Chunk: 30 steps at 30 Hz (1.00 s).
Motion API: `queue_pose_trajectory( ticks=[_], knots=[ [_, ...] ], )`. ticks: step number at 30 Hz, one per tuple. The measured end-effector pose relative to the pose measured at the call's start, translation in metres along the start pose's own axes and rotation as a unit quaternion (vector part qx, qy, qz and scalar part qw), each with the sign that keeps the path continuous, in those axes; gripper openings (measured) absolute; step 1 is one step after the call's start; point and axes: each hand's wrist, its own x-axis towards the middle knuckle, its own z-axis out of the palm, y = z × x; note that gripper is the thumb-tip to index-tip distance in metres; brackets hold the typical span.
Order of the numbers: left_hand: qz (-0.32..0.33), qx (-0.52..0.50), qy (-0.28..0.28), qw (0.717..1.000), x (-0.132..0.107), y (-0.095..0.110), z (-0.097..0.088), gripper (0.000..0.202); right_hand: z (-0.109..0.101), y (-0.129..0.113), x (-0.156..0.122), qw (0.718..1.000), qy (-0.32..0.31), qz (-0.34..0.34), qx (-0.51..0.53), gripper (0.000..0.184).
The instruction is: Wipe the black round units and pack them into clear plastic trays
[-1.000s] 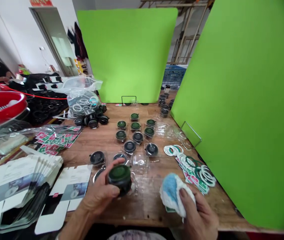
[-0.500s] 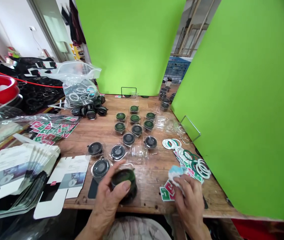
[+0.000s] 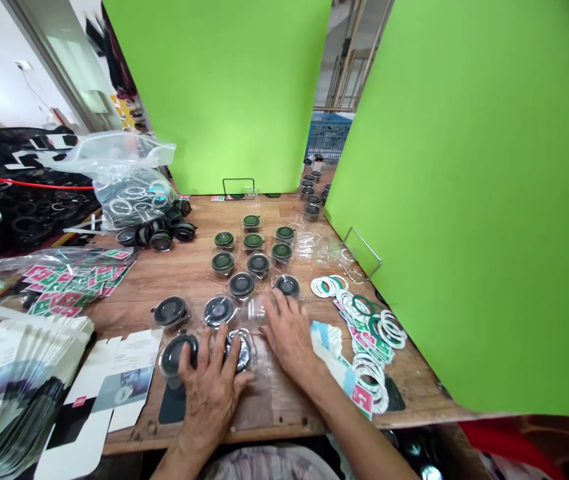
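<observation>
My left hand [image 3: 211, 380] lies palm down with its fingers spread over the front round items. Its fingertips reach a black round item [image 3: 239, 351] in a clear plastic shell and the edge of another black round item [image 3: 178, 355] to its left. My right hand [image 3: 289, 330] stretches forward with fingers extended, beside an empty clear plastic shell [image 3: 256, 311] and just below a black round item [image 3: 287, 286]. Nothing shows in its grasp. A white and blue cloth [image 3: 331, 343] lies by my right forearm. Several more shells with round black or green-looking items [image 3: 241, 285] stand farther back.
Flat printed boxes [image 3: 129, 380] and a box stack [image 3: 24, 380] lie left. Red and green cards [image 3: 74, 287] and a bag of rings [image 3: 134, 197] are behind. White and green rings [image 3: 374, 320] lie right, beside a green panel [image 3: 464, 220] with a wire stand [image 3: 364, 253].
My left hand has set down the dark round item at the front of the group and opened. My right hand has released the cloth and moved left and forward. The view has turned right.
</observation>
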Motion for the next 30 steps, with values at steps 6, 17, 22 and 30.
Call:
queue_pose_trajectory(
  ticks=[6,17,22,30],
  knots=[
    [-0.045,0.017,0.012,0.999,0.017,-0.012,0.004,0.033,0.007,0.015,-0.02,0.946,0.048,0.145,0.288,0.043],
    [-0.224,-0.502,-0.131,0.825,0.01,0.032,-0.034,0.068,-0.025,0.013,-0.063,0.726,-0.2,0.157,0.639,0.033],
    [-0.028,-0.239,-0.058,0.969,-0.002,0.012,-0.01,0.055,-0.036,0.036,-0.038,0.942,-0.092,0.048,0.321,0.029],
    [0.207,-0.029,-0.034,0.977,-0.015,0.027,0.021,0.049,-0.019,0.159,0.076,0.967,0.057,0.241,0.064,0.066]
  ],
)
